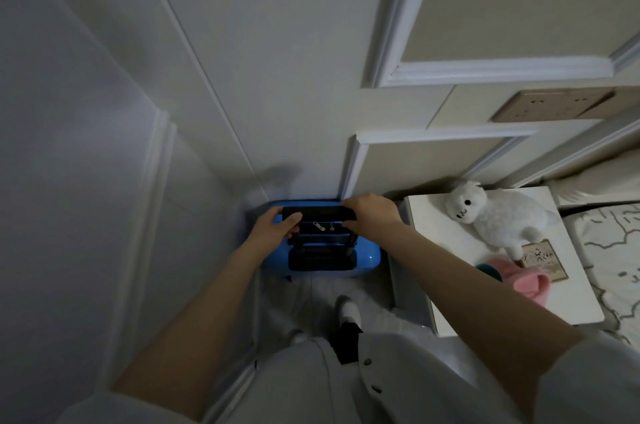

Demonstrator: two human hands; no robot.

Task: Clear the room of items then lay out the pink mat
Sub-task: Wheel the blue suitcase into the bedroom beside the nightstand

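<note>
A: Where is the blue suitcase standing?

B: On the pale floor, tucked into the corner where the white panelled wall meets the side wall, just beside a white bedside table. Its black pull handle is raised above the shell.

A: And the hands?

B: Both are on that handle. The left hand curls round its left end, thumb over the front; the right hand wraps the right end, fingers folded over the top. Firm holds, no gap showing.

A: What lies on the table?

B: A white plush alpaca on its side, a pink fuzzy thing (I cannot tell what it is), and a small card under the toy's legs. Beyond the table is a bed with patterned bedding.

A: Anything on the wall?

B: A beige socket plate above the table, framed by white moulding. The light is dim. A white-socked foot stands behind the case.
</note>
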